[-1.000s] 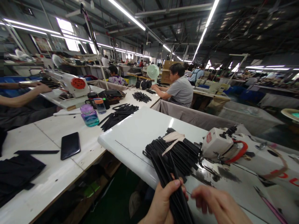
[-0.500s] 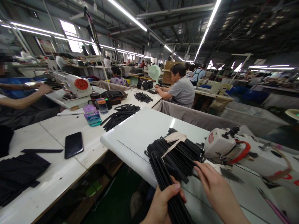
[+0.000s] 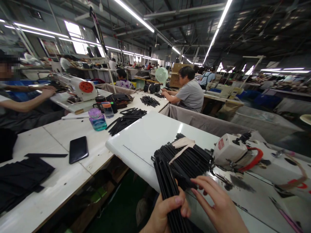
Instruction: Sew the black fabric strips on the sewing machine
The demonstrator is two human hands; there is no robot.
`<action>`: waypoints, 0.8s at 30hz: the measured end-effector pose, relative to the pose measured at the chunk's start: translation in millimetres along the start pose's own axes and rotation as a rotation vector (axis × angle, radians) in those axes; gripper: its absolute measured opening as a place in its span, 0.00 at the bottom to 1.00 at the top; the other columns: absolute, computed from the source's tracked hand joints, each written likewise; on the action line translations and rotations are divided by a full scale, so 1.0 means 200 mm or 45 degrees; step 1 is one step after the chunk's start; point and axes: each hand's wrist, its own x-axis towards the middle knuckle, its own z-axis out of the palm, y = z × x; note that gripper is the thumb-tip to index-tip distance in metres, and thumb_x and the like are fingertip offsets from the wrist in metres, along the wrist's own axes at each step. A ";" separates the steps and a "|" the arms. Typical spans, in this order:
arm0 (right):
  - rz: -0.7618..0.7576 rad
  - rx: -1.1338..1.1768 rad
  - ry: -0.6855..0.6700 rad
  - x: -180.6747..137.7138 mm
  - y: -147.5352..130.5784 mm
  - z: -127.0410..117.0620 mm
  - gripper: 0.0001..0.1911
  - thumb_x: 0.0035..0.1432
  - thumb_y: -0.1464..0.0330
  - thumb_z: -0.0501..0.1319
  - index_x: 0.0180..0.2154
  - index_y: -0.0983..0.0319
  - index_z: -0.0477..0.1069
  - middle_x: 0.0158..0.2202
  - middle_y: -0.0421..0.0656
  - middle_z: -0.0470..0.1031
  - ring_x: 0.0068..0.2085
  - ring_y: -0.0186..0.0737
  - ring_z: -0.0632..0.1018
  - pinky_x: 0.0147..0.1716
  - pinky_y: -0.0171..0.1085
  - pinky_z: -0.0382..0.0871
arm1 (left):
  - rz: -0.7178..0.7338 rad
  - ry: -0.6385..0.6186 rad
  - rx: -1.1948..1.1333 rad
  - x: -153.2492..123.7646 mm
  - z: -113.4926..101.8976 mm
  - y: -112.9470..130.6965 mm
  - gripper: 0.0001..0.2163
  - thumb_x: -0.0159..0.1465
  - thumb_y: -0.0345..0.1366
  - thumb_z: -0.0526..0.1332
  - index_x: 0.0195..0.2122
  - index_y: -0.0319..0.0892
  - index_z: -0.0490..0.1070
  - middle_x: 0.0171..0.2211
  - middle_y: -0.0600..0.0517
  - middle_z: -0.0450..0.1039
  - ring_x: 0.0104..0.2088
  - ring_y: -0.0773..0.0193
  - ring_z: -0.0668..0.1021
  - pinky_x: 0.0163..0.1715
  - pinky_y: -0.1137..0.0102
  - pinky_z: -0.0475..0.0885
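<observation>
My left hand (image 3: 170,207) is wrapped round a sheaf of long black fabric strips (image 3: 165,176), held at a slant over the near edge of the white sewing table. At its right, my right hand (image 3: 216,202) has thumb and fingers on the end of a dark strip (image 3: 186,182), partly hidden among the others. Just behind lies a thick bundle of black strips (image 3: 194,158), crossed by a beige cloth tie (image 3: 183,143). The bundle's right end reaches close to the sewing machine head (image 3: 227,150).
A sewing machine with a red guard (image 3: 254,160) stands at right, with scissors (image 3: 283,212) near it. On the left table are a phone (image 3: 78,149), a purple-topped bottle (image 3: 97,119), loose black strips (image 3: 127,119) and black fabric (image 3: 23,181). Co-workers sit beyond.
My right hand has moved left and slightly down, from the tied bundle's edge toward the sheaf in my left hand. The left hand keeps its grip. The view has shifted slightly.
</observation>
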 end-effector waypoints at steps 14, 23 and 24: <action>-0.082 -0.343 0.119 -0.03 0.00 0.19 0.14 0.69 0.64 0.49 0.46 0.62 0.71 0.38 0.47 0.72 0.38 0.44 0.76 0.37 0.43 0.72 | -0.120 0.861 -0.111 0.00 -0.14 -0.01 0.08 0.55 0.24 0.66 0.37 0.34 0.74 0.42 0.40 0.79 0.39 0.57 0.81 0.34 0.68 0.75; 0.148 -0.155 0.268 -0.09 -0.01 0.19 0.13 0.69 0.61 0.51 0.41 0.59 0.71 0.42 0.46 0.73 0.40 0.40 0.79 0.38 0.37 0.75 | -0.077 0.725 -0.008 0.01 -0.10 0.00 0.10 0.54 0.25 0.67 0.38 0.34 0.74 0.47 0.38 0.78 0.44 0.52 0.81 0.37 0.66 0.75; 0.101 -0.179 0.278 -0.09 -0.03 0.17 0.12 0.69 0.63 0.52 0.42 0.59 0.71 0.43 0.46 0.74 0.42 0.40 0.78 0.41 0.38 0.74 | -0.092 0.725 -0.010 0.01 -0.10 0.00 0.10 0.53 0.25 0.67 0.38 0.34 0.73 0.46 0.37 0.78 0.44 0.51 0.81 0.37 0.67 0.74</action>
